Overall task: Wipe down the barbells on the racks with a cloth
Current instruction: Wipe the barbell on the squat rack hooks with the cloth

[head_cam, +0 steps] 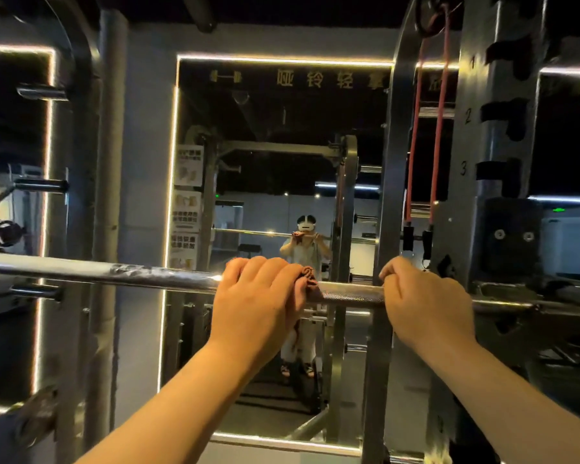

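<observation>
Head view, 2 hands on 1 barbell. The barbell (131,274) lies level across the middle of the frame, in front of a wall mirror (282,122); its right end reaches the rack upright (496,135).

Both bare forearms rise from the lower edge, palms down. The left hand (258,296) curls its fingers over the bar and grips 1 reddish-brown cloth (310,279) against the steel; only a bunched edge of the cloth shows, on the side nearest the other hand. The right hand (422,296) is closed round the bare bar just right of the knurled section (349,295), with nothing between hand and steel. The 2 hands are near each other but apart.

On the upright, 3 slots are numbered 1, 2 and 3. Beside it hangs 1 red resistance band (440,128), seen as 2 strands.
</observation>
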Demonstrator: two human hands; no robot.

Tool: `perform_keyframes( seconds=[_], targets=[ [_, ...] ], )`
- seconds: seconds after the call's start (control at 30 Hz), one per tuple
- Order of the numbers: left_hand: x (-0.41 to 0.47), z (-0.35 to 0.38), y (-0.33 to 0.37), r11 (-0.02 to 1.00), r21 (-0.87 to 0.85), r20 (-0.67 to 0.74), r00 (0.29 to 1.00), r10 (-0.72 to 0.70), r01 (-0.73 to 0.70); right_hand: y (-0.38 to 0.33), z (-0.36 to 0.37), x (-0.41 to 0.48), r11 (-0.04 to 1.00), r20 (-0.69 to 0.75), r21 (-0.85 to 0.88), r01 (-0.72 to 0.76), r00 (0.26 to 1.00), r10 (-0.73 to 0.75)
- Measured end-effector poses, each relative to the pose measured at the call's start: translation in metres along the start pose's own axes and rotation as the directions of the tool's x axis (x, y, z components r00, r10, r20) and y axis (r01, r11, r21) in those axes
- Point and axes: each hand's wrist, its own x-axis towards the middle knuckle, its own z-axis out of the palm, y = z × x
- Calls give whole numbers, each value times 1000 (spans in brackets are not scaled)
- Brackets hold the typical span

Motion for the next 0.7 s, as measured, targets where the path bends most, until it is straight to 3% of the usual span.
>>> perform_keyframes(
  seconds=[0.1, 0.17, 0.27, 0.37, 0.47, 0.6, 0.7],
  targets=[
    [35, -10, 31, 971, 108, 248, 940, -235, 214, -3, 1, 1, 999, 27, -44, -12, 1000, 13],
    [45, -8, 53, 975, 153, 331, 921, -206, 163, -5, 1, 3, 996, 57, -80, -25, 998, 30],
    [38, 2, 55, 999, 32, 221, 975, -28, 21, -11, -2, 2, 1000, 76, 14, -17, 997, 16],
    [12, 11, 26, 984, -80, 104, 980, 167, -159, -29, -3, -1, 981, -19, 123, 147, 989, -146],
    [-11, 14, -4, 967, -80, 38, 969, 246, -242, -36, 5, 7, 992, 18, 28, 123, 992, -124],
    [-29, 11, -29, 985, -89, -39, 989, 146, -149, -35, 7, 9, 994, 92, -62, 89, 992, -83],
    [-1, -7, -14, 993, -60, 79, 992, -94, 99, -36, 6, 13, 984, 142, -139, 112, 986, -92]
  ],
)
